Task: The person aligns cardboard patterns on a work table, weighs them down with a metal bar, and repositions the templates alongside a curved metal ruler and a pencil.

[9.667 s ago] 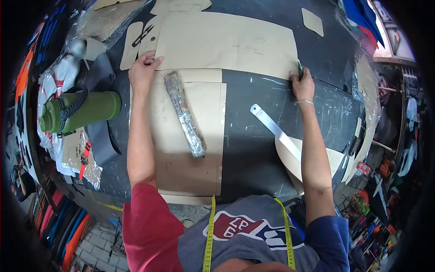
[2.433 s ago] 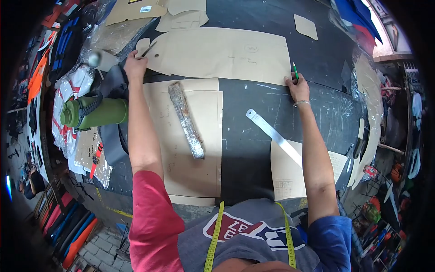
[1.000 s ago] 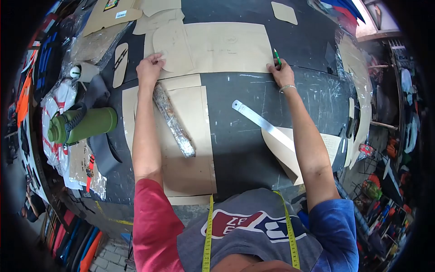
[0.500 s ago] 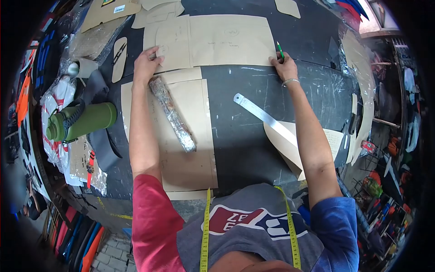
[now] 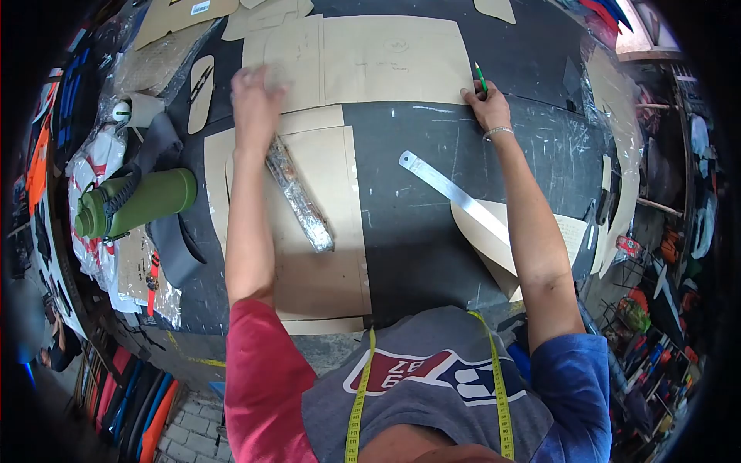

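My right hand [image 5: 491, 110] is closed around a green pencil [image 5: 481, 77], its point facing away from me. Its fingertips are by the lower right corner of a wide tan paper pattern piece [image 5: 397, 65] with handwriting on it. My left hand [image 5: 258, 106], smeared by motion, is over the left part of that paper; its fingers cannot be made out clearly. Below my left wrist, a long bar wrapped in clear tape [image 5: 299, 197] lies slanted on another tan pattern sheet [image 5: 320, 285]. A steel ruler [image 5: 440, 181] lies left of my right forearm, partly on a curled paper piece [image 5: 482, 239].
A green bottle [image 5: 154, 202] lies on its side at the left, near grey fabric [image 5: 176, 251]. A small pattern piece [image 5: 201, 96] with a dark, slim tool is at upper left. Near the dark table's [image 5: 409, 285] right edge is a dark-handled cutter [image 5: 604, 204].
My left hand has lifted off the paper's lower left edge and blurred, its wrist shifting slightly right over the taped bar's top. My right hand keeps the pencil at the corner.
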The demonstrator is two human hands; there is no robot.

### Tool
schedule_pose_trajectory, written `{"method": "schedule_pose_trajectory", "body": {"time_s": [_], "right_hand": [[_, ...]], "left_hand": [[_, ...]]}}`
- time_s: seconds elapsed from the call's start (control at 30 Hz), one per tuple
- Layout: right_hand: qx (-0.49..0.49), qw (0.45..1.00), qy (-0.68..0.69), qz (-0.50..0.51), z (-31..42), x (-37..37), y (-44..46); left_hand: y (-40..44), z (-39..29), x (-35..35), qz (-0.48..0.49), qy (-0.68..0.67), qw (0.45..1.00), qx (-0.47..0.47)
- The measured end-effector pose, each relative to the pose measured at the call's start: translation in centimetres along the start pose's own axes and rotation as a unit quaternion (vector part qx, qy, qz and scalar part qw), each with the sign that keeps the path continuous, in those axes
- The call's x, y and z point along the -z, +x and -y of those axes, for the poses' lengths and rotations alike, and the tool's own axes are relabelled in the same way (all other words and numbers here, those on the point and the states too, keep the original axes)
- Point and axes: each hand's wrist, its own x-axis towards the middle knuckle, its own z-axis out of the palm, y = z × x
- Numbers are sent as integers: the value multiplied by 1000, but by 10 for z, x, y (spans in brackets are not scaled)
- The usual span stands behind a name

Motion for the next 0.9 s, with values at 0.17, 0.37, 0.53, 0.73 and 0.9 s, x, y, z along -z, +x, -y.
{"method": "schedule_pose_trajectory", "body": {"time_s": [0.17, 0.37, 0.53, 0.73, 0.9], "right_hand": [[2, 1000, -12, -1, 0, 0, 1], [3, 1000, -2, 7, 2, 1, 1], [1, 1000, -8, 2, 2, 0, 0], [2, 1000, -5, 5, -1, 0, 2], [3, 1000, -7, 2, 0, 0, 1]], "left_hand": [[-51, -50, 25, 208, -22, 974, -85], [-79, -50, 9, 212, 84, 967, -111], [-88, -46, 0, 202, 73, 971, -109], [-89, -52, -4, 217, 42, 972, -83], [-90, -54, -5, 209, 37, 974, -78]]}}
